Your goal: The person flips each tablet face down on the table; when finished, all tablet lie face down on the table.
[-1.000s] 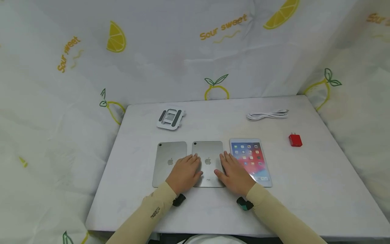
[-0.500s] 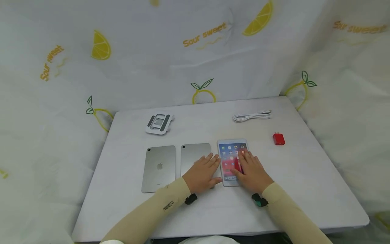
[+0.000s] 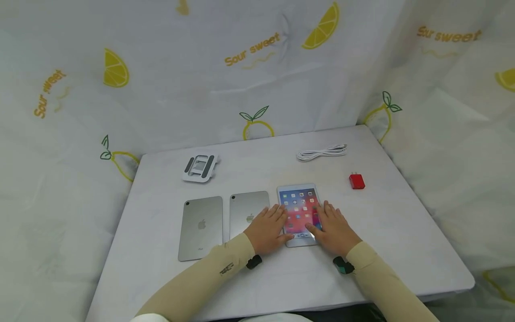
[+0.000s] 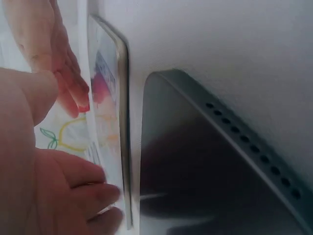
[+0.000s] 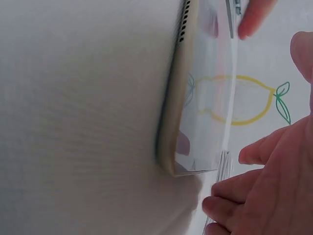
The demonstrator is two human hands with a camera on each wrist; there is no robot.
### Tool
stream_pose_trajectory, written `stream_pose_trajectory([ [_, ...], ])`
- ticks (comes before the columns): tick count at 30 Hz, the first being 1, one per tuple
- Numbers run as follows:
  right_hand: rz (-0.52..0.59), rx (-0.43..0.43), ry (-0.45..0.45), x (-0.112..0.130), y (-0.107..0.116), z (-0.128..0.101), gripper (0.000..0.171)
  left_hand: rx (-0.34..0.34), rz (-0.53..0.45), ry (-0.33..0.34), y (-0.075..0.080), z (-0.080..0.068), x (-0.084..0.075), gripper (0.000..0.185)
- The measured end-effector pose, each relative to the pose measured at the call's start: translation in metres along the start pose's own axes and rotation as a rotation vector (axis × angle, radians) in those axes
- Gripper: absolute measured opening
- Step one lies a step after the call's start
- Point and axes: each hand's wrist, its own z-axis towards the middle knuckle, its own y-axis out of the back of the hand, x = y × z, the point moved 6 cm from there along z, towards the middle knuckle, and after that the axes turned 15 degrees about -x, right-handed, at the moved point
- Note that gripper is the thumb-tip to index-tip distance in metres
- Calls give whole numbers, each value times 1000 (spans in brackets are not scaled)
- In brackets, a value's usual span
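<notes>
On the white table [image 3: 402,232], near the front edge, three tablets lie in a row. Two face down, silver backs with logo: far-left tablet [image 3: 200,228], middle tablet [image 3: 247,210]. Rightmost is the lit tablet [image 3: 297,210], face up, white bezel, home screen of app icons on a red-blue wallpaper; glass reflects the lemon-print cloth. Left hand [image 3: 267,230] lies flat, fingers straight, across the middle tablet's right side and the lit tablet's left edge. Right hand [image 3: 334,228] flat on the lit tablet's right edge, fingers straight. Neither grasps anything. Further back: folded tablet stand [image 3: 199,167], coiled white cable [image 3: 322,153], red charger plug [image 3: 356,181].
</notes>
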Motion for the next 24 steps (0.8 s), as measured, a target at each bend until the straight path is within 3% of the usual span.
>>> stream_pose_trajectory([
  [8,159,17,-99,-1,0,5,91,29,4,53,-2,3,1,80],
  [20,647,45,-323,5,20,14,83,56,-50,87,2,1,6,78],
  [24,753,-11,-293,16,34,14,78,53,-71,108,1,2,10,78],
])
